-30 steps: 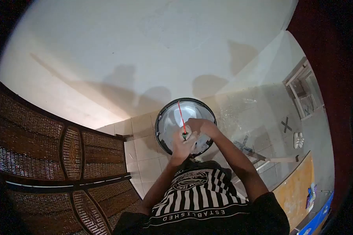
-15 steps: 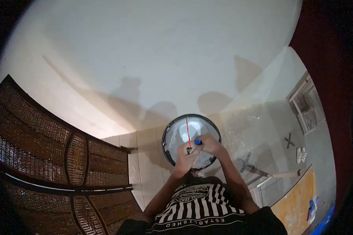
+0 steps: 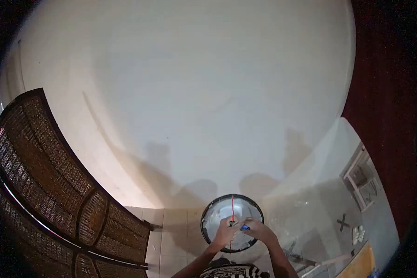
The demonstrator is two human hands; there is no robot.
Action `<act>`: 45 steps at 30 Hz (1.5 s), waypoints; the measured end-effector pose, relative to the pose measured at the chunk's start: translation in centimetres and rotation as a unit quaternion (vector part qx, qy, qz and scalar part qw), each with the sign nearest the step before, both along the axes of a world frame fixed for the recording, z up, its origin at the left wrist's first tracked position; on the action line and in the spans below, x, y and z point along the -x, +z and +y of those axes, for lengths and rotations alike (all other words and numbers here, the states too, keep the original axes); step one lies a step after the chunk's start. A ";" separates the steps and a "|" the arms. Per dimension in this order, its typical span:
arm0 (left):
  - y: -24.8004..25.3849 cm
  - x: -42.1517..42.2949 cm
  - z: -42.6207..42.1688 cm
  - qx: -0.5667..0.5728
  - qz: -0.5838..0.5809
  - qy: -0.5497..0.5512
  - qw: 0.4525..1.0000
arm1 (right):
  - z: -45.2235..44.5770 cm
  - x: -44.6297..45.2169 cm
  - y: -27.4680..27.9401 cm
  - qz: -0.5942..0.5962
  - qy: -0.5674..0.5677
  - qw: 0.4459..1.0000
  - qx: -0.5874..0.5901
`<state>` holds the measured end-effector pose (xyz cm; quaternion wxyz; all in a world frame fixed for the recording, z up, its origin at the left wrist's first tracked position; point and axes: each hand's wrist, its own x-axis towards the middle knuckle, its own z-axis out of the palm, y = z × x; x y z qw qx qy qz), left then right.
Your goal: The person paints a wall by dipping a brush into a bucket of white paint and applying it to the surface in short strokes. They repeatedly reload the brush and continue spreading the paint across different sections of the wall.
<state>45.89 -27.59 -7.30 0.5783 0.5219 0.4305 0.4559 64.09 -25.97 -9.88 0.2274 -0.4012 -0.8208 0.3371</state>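
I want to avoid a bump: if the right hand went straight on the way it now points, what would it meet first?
Most likely the left hand, close beside it; the small blue thing in the right hand would probably lead. Depth is unclear, so they may already touch.

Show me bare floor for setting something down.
Pale floor tiles lie bare between the brown woven screen and the round, black-rimmed pale object. Crowded: over that object, under the left hand and right hand; lower right, around the white shoes and tan board.
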 end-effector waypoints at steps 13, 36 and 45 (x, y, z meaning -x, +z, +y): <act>-0.5 0.7 1.9 0.086 -0.088 -0.002 0.992 | 2.0 1.8 -5.8 0.008 -0.010 0.998 -0.056; 5.1 9.9 16.5 0.062 -0.084 0.000 0.995 | 16.6 8.7 -2.4 -0.126 0.064 0.965 -0.221; 9.3 11.3 20.8 -0.048 0.054 0.026 0.997 | 18.5 10.4 7.0 -0.058 0.001 0.980 -0.191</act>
